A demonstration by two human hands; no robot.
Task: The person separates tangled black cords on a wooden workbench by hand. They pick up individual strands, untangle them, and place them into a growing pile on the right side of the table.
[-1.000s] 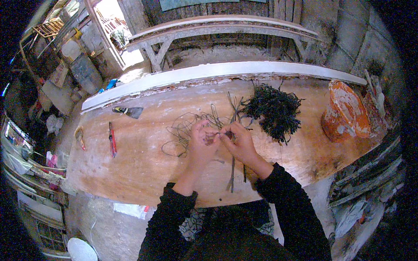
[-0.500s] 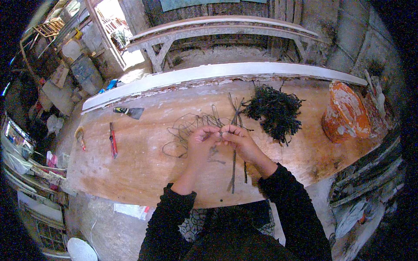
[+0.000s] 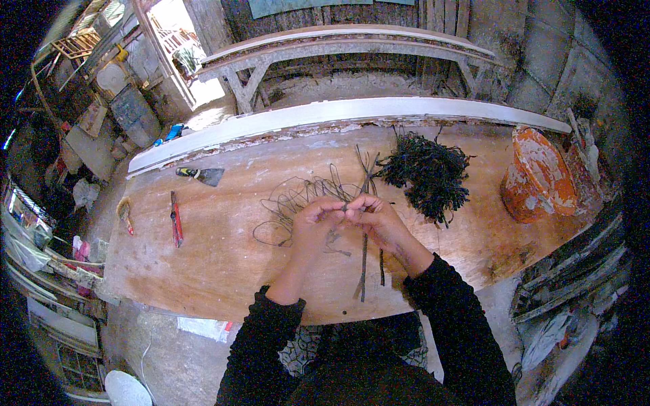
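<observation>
My left hand (image 3: pixel 318 215) and my right hand (image 3: pixel 374 220) meet over the middle of the table, thumbs and fingers pinched together. Between their fingertips is a small bit of thin dark wire, mostly covered by the fingers. Loose loops of thin wire (image 3: pixel 274 233) spread over the tabletop behind and beside my left hand. Several dark, thin twisted strands (image 3: pixel 364 267) lie crossed, running from beyond my right hand to beneath it. To the right of them rests a bushy black bundle of short strips (image 3: pixel 430 172).
On the wooden table (image 3: pixel 217 271) lie a putty knife (image 3: pixel 203 176), a red cutter-like tool (image 3: pixel 176 220) and a brush (image 3: pixel 124 215) at left. An orange, paint-smeared bucket (image 3: pixel 535 179) stands at right. A long white board (image 3: pixel 338 114) lines the far edge.
My fingertips have shifted slightly where they pinch together, and my right wrist has turned a little. The things on the table have stayed in place.
</observation>
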